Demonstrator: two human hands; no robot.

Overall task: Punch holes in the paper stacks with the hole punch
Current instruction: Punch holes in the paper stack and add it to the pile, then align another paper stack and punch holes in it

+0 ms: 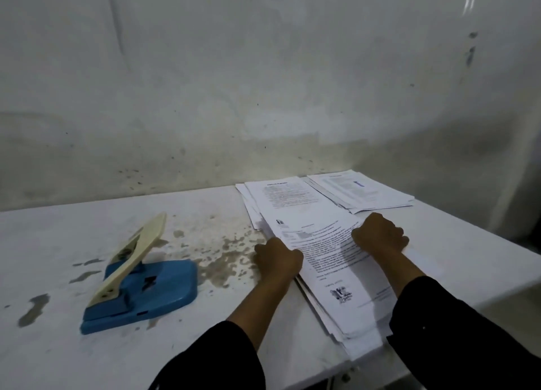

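A: On the table's right side, left hand and right hand curl around the near paper stack's edges — squaring it.

B: Hole punch sits apart at left, lever up, empty — apparently nothing punched yet.

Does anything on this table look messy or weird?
Yes. The near paper stack is fanned out, its sheets not lined up, and both hands are gripping its sides. The table has grey-brown worn patches between the hole punch and the papers. The punch itself looks fine, with its handle raised.
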